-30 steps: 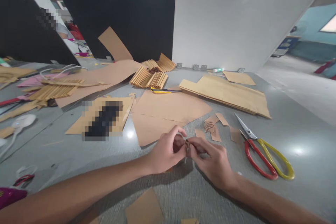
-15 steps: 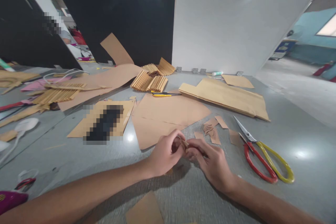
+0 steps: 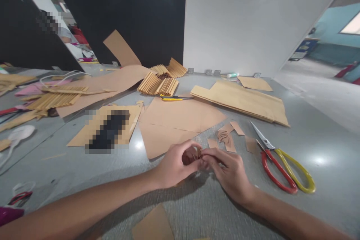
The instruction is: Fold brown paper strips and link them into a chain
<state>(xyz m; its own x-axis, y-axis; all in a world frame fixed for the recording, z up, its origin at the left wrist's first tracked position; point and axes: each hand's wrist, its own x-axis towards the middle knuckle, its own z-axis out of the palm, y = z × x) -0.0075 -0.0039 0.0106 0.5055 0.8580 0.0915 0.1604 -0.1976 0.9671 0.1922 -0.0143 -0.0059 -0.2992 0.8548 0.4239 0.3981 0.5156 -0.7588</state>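
Note:
Both my hands meet over the near middle of the grey table, pinching a small piece of brown paper (image 3: 199,152) that is mostly hidden by the fingers. My left hand (image 3: 180,163) curves around it, thumb and fingertips closed on its left side. From the right, my right hand (image 3: 227,170) grips the same piece between thumb and forefinger. Just beyond the fingers lies a large flat sheet of brown paper (image 3: 168,129). Small cut brown pieces (image 3: 225,137) are scattered behind my right hand. Scissors (image 3: 281,161) with one red and one yellow handle rest further right, blades parted.
A yellow cutter knife (image 3: 171,98) lies at the large sheet's far edge, before pleated paper bundles (image 3: 157,83). Folded brown paper (image 3: 242,99) sits back right. Another brown piece (image 3: 153,225) lies near my forearms. A black and a white panel (image 3: 236,18) stand behind.
My fingers have shifted slightly around the small paper piece, the left hand's curl looking a little wider. The view has moved slightly; the objects on the table stay where they were.

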